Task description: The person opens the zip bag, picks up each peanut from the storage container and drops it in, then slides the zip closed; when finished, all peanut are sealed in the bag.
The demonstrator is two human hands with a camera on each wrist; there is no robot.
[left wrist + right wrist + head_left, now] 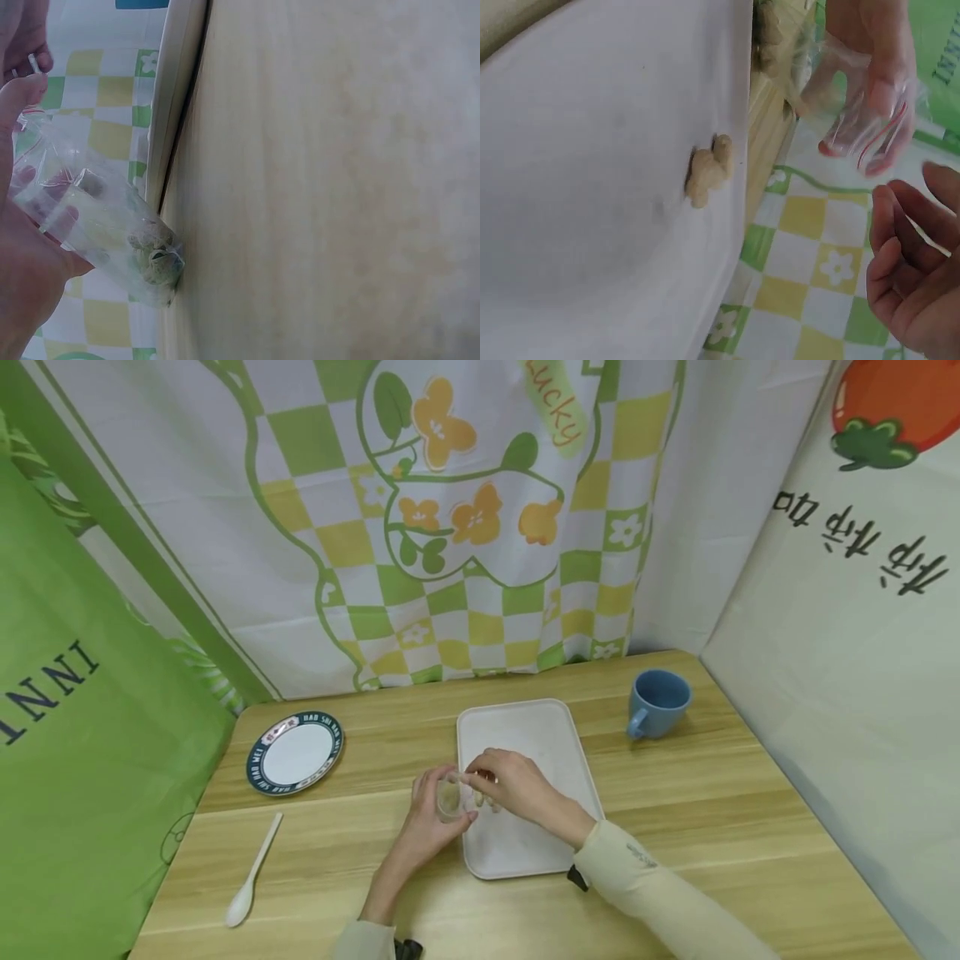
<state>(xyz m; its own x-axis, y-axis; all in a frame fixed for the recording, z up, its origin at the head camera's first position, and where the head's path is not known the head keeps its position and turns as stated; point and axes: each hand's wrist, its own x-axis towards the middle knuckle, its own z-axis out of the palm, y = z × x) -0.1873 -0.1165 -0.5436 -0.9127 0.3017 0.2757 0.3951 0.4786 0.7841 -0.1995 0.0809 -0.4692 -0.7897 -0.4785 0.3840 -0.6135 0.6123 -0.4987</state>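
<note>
My left hand (426,821) holds a clear zip bag (105,217) by the tray's left edge, its thumb and fingers around the plastic. Lumpy greenish-tan pieces (155,256) lie at the bag's bottom; their kind is unclear. A red zip line shows by the bag's mouth in the right wrist view. Close to that mouth is my right hand (517,785), fingers loosely bent and thumb apart, with nothing visible between them. Below it, a few pale tan lumpy pieces (709,169) lie on the white tray (521,847).
A blue mug (656,706) stands at the back right. On the left are a dark-rimmed plate (296,753) and, nearer me, a white spoon (253,872). Fabric curtains (480,618) border the wooden table (720,852) at the back and sides.
</note>
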